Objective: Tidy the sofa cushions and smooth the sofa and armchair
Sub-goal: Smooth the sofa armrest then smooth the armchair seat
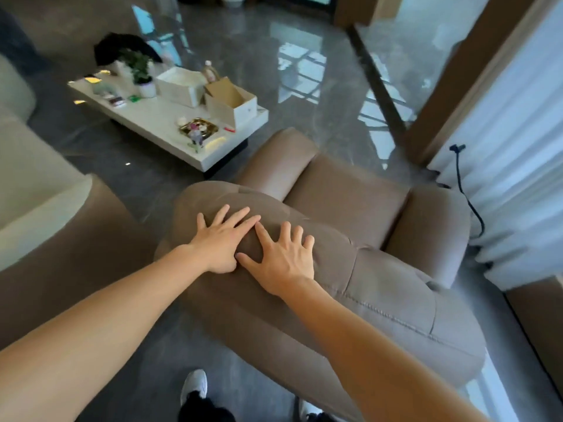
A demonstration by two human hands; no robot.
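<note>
A brown padded armchair [350,202] fills the middle of the view, seen from behind its backrest. My left hand [221,242] lies flat with fingers spread on the top of the backrest, toward its left end. Right beside it, my right hand [281,258] rests flat with fingers spread on the same backrest; the thumbs nearly touch. Neither hand holds anything. The seat cushion and both rounded armrests show beyond the backrest. Part of a cream and brown sofa [36,190] runs along the left edge.
A white low coffee table [164,123] stands beyond the armchair, carrying boxes, a potted plant, a bottle and a gold tray. White curtains [518,141] and a black cable [466,190] hang at the right. Glossy grey floor surrounds everything. My shoes show at the bottom.
</note>
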